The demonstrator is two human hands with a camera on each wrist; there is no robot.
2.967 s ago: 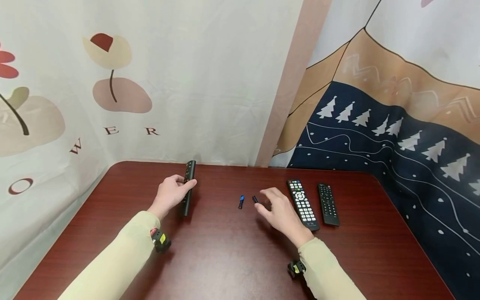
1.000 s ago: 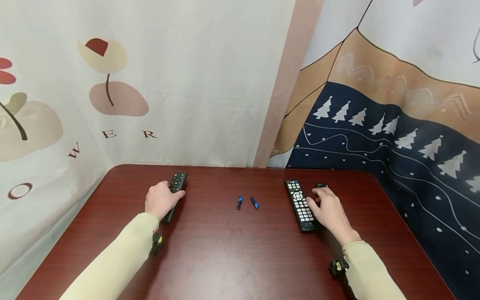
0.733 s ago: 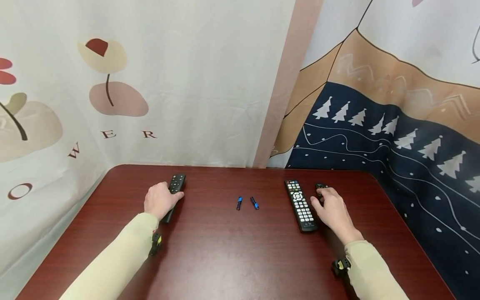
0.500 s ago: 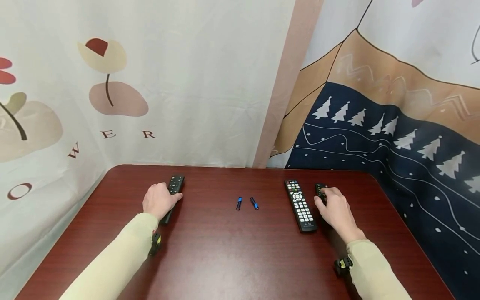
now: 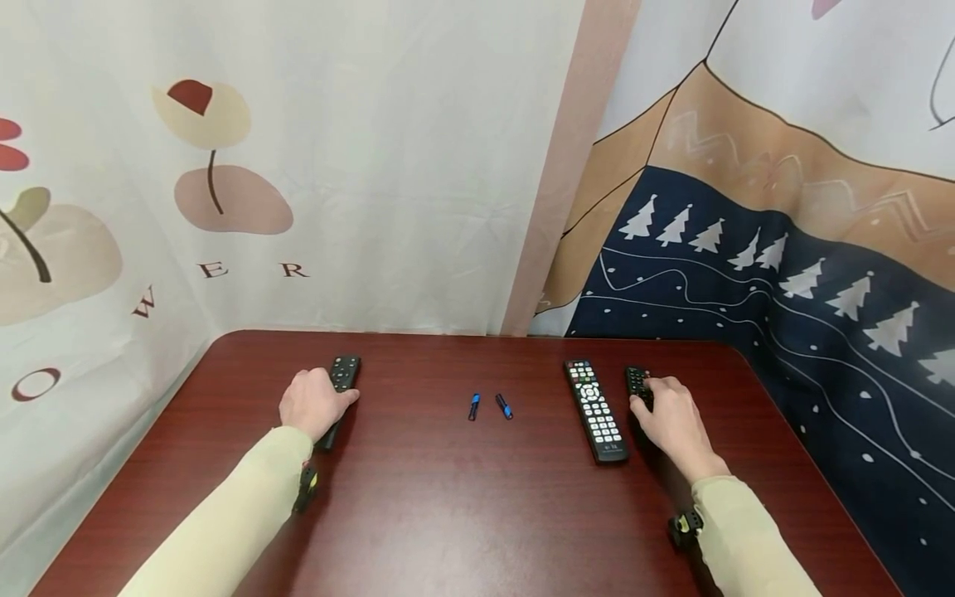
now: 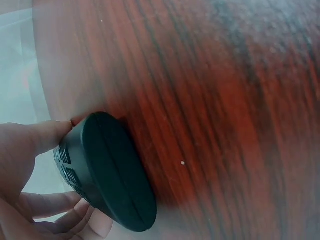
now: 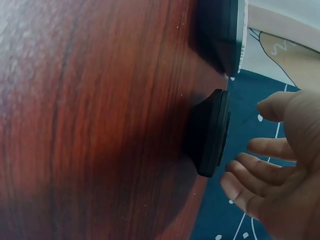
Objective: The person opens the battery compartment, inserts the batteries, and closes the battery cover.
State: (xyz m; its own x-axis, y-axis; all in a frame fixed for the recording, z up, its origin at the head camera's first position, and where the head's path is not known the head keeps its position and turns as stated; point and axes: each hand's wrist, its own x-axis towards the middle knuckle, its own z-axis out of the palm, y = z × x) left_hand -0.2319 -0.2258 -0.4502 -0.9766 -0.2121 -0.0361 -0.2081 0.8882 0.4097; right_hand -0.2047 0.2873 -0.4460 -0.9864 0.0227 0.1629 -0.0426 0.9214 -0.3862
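My left hand (image 5: 309, 404) grips a black remote control (image 5: 344, 371) by its sides, thumb on one edge and fingers on the other. In the left wrist view the rounded end of that remote (image 6: 120, 175) faces the camera, low over or on the table. On the right, my right hand (image 5: 675, 421) hovers over a smaller black remote (image 5: 637, 382), covering its lower part. The right wrist view has the thumb and loosely bent fingers (image 7: 267, 175) apart from the remote (image 7: 209, 134). Two small blue-and-black batteries (image 5: 504, 406) lie mid-table.
A longer black remote with white buttons (image 5: 597, 412) lies just left of the right hand. The reddish-brown wooden table (image 5: 462, 506) ends at a printed curtain (image 5: 410, 207) behind it. Dark wrist cameras (image 5: 685, 526) sit on both sleeves.
Since three seconds ago, the left hand has moved left and lowered its remote. The right hand has gone from beside the batteries to the small remote at right; one battery now lies turned.
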